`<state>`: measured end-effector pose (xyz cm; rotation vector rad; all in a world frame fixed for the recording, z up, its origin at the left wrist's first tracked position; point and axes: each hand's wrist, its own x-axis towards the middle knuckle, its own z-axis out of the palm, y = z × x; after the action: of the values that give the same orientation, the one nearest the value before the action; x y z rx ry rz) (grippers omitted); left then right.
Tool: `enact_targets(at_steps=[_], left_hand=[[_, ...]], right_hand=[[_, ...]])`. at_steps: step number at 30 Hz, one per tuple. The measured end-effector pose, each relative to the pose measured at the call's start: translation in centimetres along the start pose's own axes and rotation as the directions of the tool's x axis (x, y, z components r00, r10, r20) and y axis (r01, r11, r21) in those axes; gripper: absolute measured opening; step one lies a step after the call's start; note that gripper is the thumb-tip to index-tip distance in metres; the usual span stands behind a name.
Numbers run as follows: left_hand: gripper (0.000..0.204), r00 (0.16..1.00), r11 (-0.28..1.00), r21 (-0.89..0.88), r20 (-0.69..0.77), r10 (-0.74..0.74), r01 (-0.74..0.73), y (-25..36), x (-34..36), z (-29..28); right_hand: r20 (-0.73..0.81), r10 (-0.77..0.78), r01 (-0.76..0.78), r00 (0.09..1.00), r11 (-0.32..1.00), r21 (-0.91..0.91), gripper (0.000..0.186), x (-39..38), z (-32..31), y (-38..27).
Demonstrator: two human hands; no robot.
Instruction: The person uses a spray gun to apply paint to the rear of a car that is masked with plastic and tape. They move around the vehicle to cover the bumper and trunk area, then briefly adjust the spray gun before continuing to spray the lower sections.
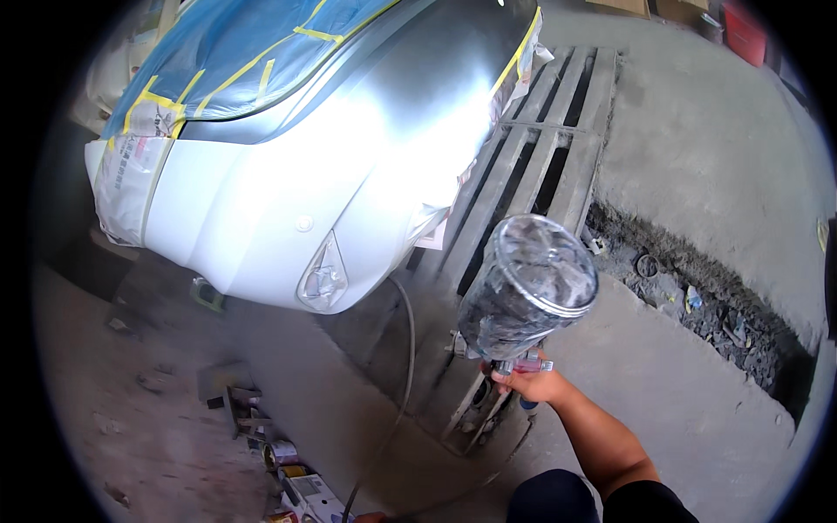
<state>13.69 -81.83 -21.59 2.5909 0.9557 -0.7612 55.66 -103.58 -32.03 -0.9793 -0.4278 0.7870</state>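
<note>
My right hand (534, 383) is wrapped round the grip of a spray gun (521, 364), right of the bumper. A large paint cup (532, 275), clear and smeared with dark grey, tops the gun and leans to the right. A white car bumper (261, 200) fills the upper left, with a tear-shaped lamp recess (324, 277) covered in film. Blue sheeting (235, 52) and yellow tape mask the car above it. A sliver of what looks like my left hand (371, 518) shows at the lower edge beside the hose (408, 349); its fingers are hidden.
Slatted concrete grating (545, 166) runs beside the car. Right of it lies a rubble-filled trench (697, 305) in the concrete floor. Cans (281, 453) and boxes (314, 499) stand at the lower left. A thin hose trails from the gun across the floor. A red container (744, 35) sits far right.
</note>
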Motion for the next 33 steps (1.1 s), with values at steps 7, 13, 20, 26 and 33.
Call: enact_targets(at_steps=[7,13,20,26,33], left_hand=[[0.036,0.994,0.995,0.079,0.082,-0.067,0.06,1.6,-2.2,-1.7],[0.038,0.983,0.987,-0.025,0.096,-0.158,0.161,9.5,-5.4,-7.1],[0.043,0.978,0.982,-0.083,0.139,-0.156,0.169,17.5,-4.9,-10.8],[0.047,0.938,0.959,-0.144,0.285,-0.196,0.244,22.0,-5.4,-7.2],[0.051,0.886,0.952,-0.203,0.449,-0.118,0.229,30.7,-3.4,-8.6]], right_hand=[[-0.562,-0.133,0.029,0.816,0.981,-0.191,0.025,-0.1,-3.6,-13.0],[-0.638,-0.22,-0.024,0.738,0.937,-0.35,0.038,-0.9,-1.1,-23.9],[-0.221,-0.027,-0.074,0.975,0.897,-0.435,0.019,-0.6,0.2,-22.9],[-0.215,0.029,-0.123,0.976,0.891,-0.437,0.016,4.5,-4.9,-25.1],[-0.703,0.001,-0.298,0.711,0.906,-0.3,0.036,8.5,-17.8,-34.8]])
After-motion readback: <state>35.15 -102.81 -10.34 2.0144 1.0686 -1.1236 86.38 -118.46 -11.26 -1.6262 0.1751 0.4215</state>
